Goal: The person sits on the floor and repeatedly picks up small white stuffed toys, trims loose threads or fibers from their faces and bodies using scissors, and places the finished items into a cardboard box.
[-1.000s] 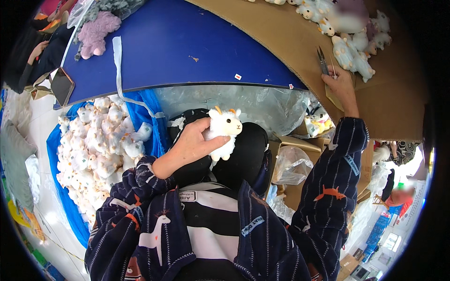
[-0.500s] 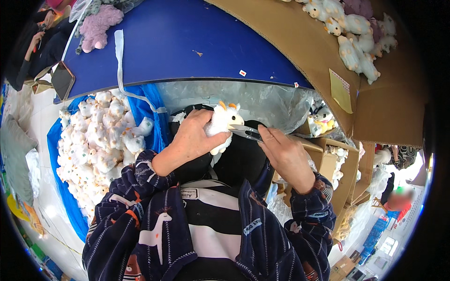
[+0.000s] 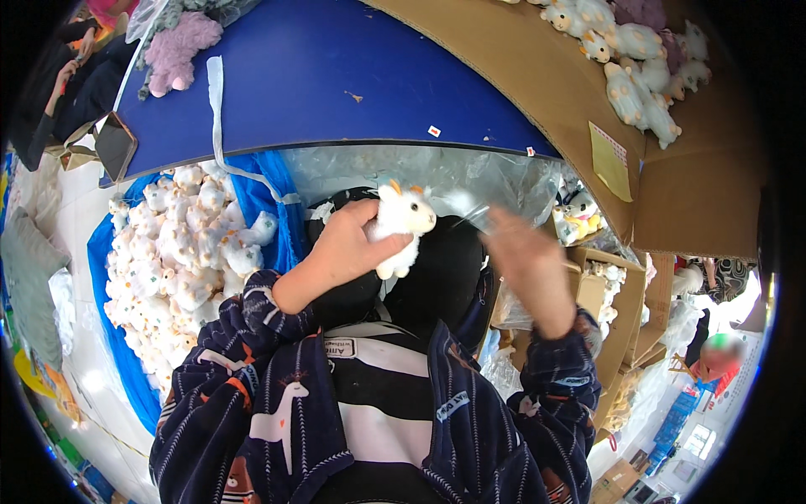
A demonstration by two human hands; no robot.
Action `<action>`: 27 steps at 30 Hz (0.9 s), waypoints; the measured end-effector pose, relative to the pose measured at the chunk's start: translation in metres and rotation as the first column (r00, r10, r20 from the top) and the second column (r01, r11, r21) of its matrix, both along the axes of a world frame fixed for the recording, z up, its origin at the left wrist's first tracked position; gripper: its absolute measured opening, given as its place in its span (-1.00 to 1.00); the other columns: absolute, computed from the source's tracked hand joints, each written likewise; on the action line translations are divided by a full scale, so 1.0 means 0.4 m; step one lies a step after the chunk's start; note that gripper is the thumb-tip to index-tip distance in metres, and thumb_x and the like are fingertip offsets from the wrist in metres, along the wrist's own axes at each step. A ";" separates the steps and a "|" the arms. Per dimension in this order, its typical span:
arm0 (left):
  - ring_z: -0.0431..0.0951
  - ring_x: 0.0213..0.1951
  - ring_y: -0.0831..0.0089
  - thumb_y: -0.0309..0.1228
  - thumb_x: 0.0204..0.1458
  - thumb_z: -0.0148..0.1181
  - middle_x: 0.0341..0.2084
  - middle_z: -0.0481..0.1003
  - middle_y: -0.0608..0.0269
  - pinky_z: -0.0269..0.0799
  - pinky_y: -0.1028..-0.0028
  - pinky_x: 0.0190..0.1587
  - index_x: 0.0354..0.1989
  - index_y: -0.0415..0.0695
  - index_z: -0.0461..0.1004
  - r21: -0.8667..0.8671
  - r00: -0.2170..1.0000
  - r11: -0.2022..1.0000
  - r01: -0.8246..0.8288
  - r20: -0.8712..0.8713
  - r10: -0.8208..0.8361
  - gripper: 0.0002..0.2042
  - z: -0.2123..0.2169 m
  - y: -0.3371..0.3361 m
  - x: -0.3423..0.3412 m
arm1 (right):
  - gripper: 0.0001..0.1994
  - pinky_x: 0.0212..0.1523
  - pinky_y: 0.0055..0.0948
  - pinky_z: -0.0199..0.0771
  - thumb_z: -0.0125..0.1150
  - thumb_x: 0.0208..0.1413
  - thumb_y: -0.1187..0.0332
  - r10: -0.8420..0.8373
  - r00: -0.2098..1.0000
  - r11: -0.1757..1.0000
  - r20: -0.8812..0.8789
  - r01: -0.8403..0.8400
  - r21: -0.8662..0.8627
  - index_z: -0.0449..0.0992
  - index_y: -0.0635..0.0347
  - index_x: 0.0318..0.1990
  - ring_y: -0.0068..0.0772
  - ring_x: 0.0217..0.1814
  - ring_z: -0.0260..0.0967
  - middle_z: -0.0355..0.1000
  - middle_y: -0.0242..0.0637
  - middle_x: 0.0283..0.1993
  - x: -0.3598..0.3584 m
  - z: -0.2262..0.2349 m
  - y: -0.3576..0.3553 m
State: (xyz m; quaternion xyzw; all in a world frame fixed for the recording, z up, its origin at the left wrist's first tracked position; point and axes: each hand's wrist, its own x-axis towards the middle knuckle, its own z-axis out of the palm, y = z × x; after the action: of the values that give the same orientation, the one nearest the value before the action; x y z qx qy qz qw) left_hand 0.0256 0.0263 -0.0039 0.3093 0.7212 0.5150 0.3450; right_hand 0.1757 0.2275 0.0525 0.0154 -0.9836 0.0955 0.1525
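Observation:
A small white plush goat (image 3: 402, 220) with orange horns and dark eyes is upright over my lap, its face turned to the right. My left hand (image 3: 342, 249) is closed round its back and side, the thumb across its belly. To the right of the toy, apart from it, my right hand (image 3: 531, 267) is smeared by motion. It grips metal thread snips (image 3: 476, 212), whose blades show only as a pale streak at the fingertips.
A blue sack (image 3: 277, 186) heaped with white plush toys (image 3: 180, 252) stands at my left. Ahead is a blue table (image 3: 327, 76). At the right, a large cardboard box (image 3: 697, 197) holds more plush toys (image 3: 638, 92); another open carton (image 3: 592, 294) stands below it. A person (image 3: 63, 76) sits far left.
The snips have left the goat's muzzle, and my right hand has moved right with them. My left hand holds the goat in nearly the same place, its face turned slightly.

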 end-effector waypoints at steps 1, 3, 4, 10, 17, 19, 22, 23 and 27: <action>0.48 -0.20 0.34 -0.22 -0.06 0.19 -0.34 0.48 0.06 0.40 0.41 -0.19 -0.23 -0.32 0.45 0.052 0.917 0.999 -0.011 0.398 -0.010 -0.63 0.015 -0.003 -0.002 | -0.78 -0.44 -0.43 0.47 0.15 -0.05 0.43 0.010 0.994 0.985 -0.111 0.009 0.173 0.48 0.15 -0.18 -0.24 -0.38 0.44 0.45 -0.14 -0.23 -0.004 0.026 0.054; 0.47 -0.12 0.39 -0.24 0.06 0.06 -0.21 0.46 0.09 0.40 0.40 -0.10 -0.06 -0.29 0.35 0.185 0.733 0.981 -0.055 0.675 -0.086 -0.62 -0.033 -0.009 -0.013 | -0.83 -0.45 -0.38 0.40 0.12 0.02 0.38 -0.496 0.868 0.841 -0.017 0.475 -0.260 0.49 0.23 -0.24 -0.19 -0.41 0.42 0.44 -0.09 -0.37 -0.042 0.112 0.103; 0.47 -0.11 0.39 -0.24 0.07 0.04 -0.19 0.46 0.12 0.39 0.40 -0.08 -0.02 -0.28 0.32 0.261 0.611 0.957 -0.125 0.780 -0.133 -0.60 -0.038 -0.003 -0.008 | -0.80 -0.43 -0.29 0.37 0.10 0.06 0.35 -0.552 0.833 0.832 -0.045 0.547 -0.095 0.46 0.26 -0.21 -0.07 -0.39 0.40 0.41 -0.01 -0.40 -0.039 0.128 0.171; 0.43 -0.05 0.33 -0.25 0.10 -0.01 -0.09 0.40 0.13 0.35 0.31 0.01 0.07 -0.24 0.21 0.362 0.316 0.880 -0.306 0.911 -0.265 -0.58 -0.041 0.011 0.015 | -0.68 -0.18 -0.10 0.32 0.08 0.04 0.20 -0.547 0.837 0.837 0.023 0.545 0.041 0.46 0.27 -0.18 0.11 -0.20 0.34 0.42 0.06 -0.27 -0.088 0.075 0.370; 0.41 -0.02 0.31 -0.25 0.11 -0.03 -0.08 0.39 0.14 0.32 0.25 0.03 0.04 -0.23 0.23 0.238 0.312 0.884 -0.403 0.943 -0.112 -0.61 -0.058 0.012 0.010 | -0.79 -0.36 -0.51 0.37 0.14 0.06 0.34 -0.572 0.819 0.766 -0.056 0.508 -0.393 0.48 0.27 -0.20 -0.35 -0.42 0.37 0.46 -0.14 -0.30 -0.076 0.057 0.133; 0.40 -0.02 0.32 -0.25 0.12 -0.05 -0.08 0.40 0.17 0.31 0.24 0.03 0.04 -0.20 0.24 0.197 0.266 0.891 -0.409 0.960 -0.090 -0.62 -0.066 0.022 0.011 | -0.82 -0.34 -0.45 0.42 0.20 -0.04 0.44 -0.287 0.949 0.880 -0.133 0.206 -0.429 0.50 0.23 -0.23 -0.27 -0.36 0.43 0.46 -0.18 -0.34 -0.023 -0.009 0.035; 0.40 -0.02 0.33 -0.23 0.13 -0.08 -0.08 0.40 0.20 0.30 0.24 0.03 0.04 -0.16 0.25 0.173 0.223 0.901 -0.399 0.971 -0.088 -0.64 -0.086 0.031 0.014 | -0.79 -0.46 -0.45 0.46 0.26 -0.14 0.52 -0.103 0.992 0.838 -0.072 0.048 -0.544 0.49 0.24 -0.27 -0.26 -0.44 0.43 0.43 -0.19 -0.37 -0.029 -0.021 -0.117; 0.41 -0.02 0.33 -0.23 0.14 -0.09 -0.08 0.40 0.21 0.30 0.24 0.02 0.05 -0.15 0.25 0.170 0.221 0.903 -0.394 0.972 -0.086 -0.64 -0.082 0.032 0.014 | -0.78 -0.51 -0.46 0.44 0.26 -0.15 0.52 -0.082 0.989 0.831 -0.126 -0.002 -0.557 0.49 0.23 -0.26 -0.28 -0.48 0.42 0.42 -0.22 -0.37 -0.029 -0.055 -0.134; 0.40 -0.04 0.35 -0.21 0.14 -0.11 -0.08 0.40 0.23 0.31 0.26 -0.02 0.04 -0.12 0.26 0.126 0.221 0.915 -0.384 0.974 -0.041 -0.65 -0.085 0.036 0.011 | -0.77 -0.55 -0.46 0.41 0.26 -0.15 0.51 -0.081 0.990 0.831 -0.120 0.001 -0.557 0.48 0.22 -0.25 -0.34 -0.52 0.40 0.38 -0.28 -0.39 -0.041 -0.093 -0.172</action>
State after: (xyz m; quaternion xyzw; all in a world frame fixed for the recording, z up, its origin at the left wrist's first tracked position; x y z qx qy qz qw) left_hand 0.0298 0.0409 -0.0380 -0.1021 0.2832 0.7461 0.5939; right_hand 0.1592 0.1586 0.0154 -0.0441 -0.9006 0.3722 0.2200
